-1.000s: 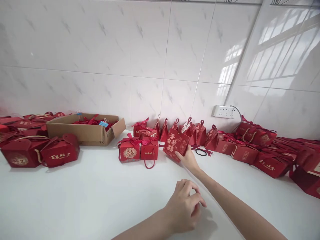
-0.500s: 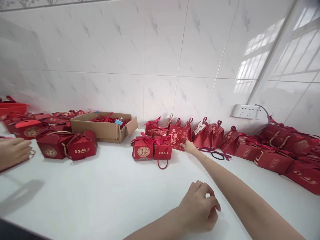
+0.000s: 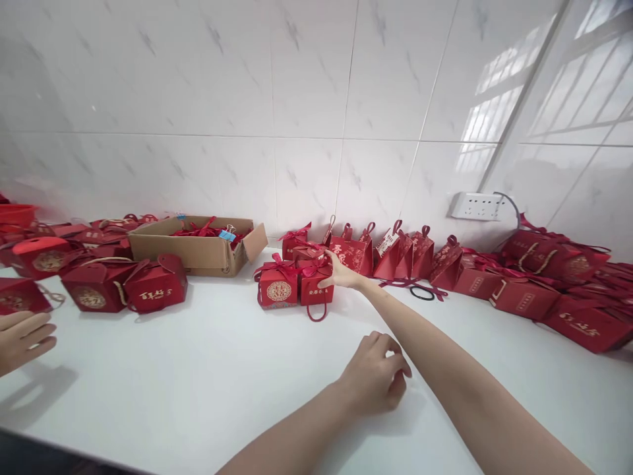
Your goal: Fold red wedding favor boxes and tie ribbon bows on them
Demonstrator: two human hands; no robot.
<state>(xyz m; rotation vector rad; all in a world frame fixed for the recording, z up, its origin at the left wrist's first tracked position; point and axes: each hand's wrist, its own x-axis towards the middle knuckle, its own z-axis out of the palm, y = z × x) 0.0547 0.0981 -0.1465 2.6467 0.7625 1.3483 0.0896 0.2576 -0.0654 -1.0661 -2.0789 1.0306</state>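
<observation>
In the head view, my right hand [image 3: 342, 272] reaches over the white table to a small red gift box [image 3: 318, 294] with gold lettering and a cord loop in front. Its thumb and fingers are spread around the box's upper right corner. Close by on its left stands a red gift box with a round gold emblem [image 3: 278, 292] and ribbon bow. Behind my right hand, a patterned red box with large characters [image 3: 357, 254] stands in the back row. My left hand [image 3: 378, 375] is loosely curled above the table, with nothing visible in it.
Another person's hand [image 3: 24, 340] is at the left edge, near a red box [image 3: 22, 295]. An open cardboard box [image 3: 180, 254] holds red ribbons. Red gift boxes stand along the wall and at both sides. A black ring [image 3: 422, 293] lies near ribbon pieces.
My right hand has let go of the patterned box and moved left to the small gold-lettered box. My left hand stays curled. The other person's hand has shifted lower, away from their box.
</observation>
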